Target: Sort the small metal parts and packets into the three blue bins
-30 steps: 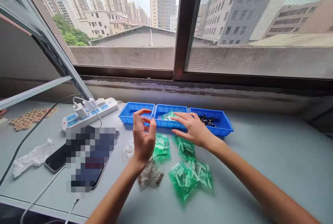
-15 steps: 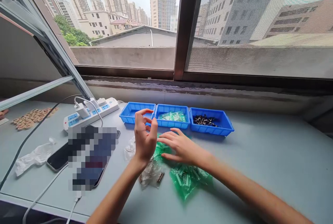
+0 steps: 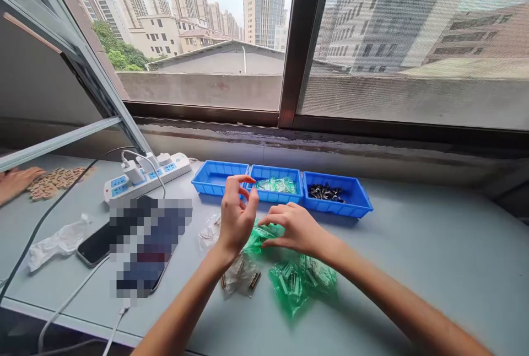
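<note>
My left hand (image 3: 237, 218) is raised over the table, its fingers curled and the thumb apart from the index finger. Nothing shows between them. To its right, my right hand (image 3: 295, 228) reaches over a green plastic bag (image 3: 254, 243), its fingers bent and a gap between fingertips and thumb. The fingertips are at the bag; whether they touch it I cannot tell. Nearer me lie more green bags (image 3: 289, 287) with small pale and metal parts inside. Clear bags (image 3: 242, 276) of small metal pieces lie below my left hand, partly hidden by the wrist.
Behind my hands stand a blue bin (image 3: 219, 171), a second bin (image 3: 258, 196) with green-and-clear packets and a third (image 3: 357, 207) with dark parts. At left are a power strip (image 3: 115, 193), phones (image 3: 93, 251), cables, crumpled plastic (image 3: 58, 243), wooden pieces (image 3: 58, 182) and another person's hand (image 3: 19, 182).
My right hand's fingers have bent and drawn closer to the thumb. My left hand keeps its curled shape. Another person's hand has come further into view at the left by the wooden pieces.
</note>
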Demonstrator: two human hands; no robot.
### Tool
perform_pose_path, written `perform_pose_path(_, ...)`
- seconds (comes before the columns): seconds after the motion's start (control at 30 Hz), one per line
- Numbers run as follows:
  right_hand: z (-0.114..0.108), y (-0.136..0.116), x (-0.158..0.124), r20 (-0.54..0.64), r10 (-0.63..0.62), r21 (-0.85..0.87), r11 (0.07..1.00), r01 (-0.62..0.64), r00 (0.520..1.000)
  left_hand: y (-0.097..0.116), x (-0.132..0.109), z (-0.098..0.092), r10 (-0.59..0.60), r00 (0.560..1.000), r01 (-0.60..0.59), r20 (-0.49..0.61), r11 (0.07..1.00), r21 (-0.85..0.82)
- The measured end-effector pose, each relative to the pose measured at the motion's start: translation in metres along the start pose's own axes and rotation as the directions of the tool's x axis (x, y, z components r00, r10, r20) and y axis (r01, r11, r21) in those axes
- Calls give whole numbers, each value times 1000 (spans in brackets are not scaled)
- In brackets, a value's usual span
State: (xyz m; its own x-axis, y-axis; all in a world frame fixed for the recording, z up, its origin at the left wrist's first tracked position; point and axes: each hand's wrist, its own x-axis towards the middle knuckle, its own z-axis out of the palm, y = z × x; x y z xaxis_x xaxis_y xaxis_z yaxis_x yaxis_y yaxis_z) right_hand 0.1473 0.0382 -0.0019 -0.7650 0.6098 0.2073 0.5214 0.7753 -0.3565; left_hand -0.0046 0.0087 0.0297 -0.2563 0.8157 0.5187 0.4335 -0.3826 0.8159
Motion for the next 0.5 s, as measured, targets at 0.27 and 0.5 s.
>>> perform_pose_path(0.27, -9, -9, -3, 108, 5, 105, 994, -17, 994, 0, -1, 0, -24, 1000, 24, 14, 1000, 1)
perform_pose_path(0.5, -12, 2, -2, -55, 101, 104, 990, -94, 993, -1, 1, -1, -27, 999, 28, 24, 1000, -6)
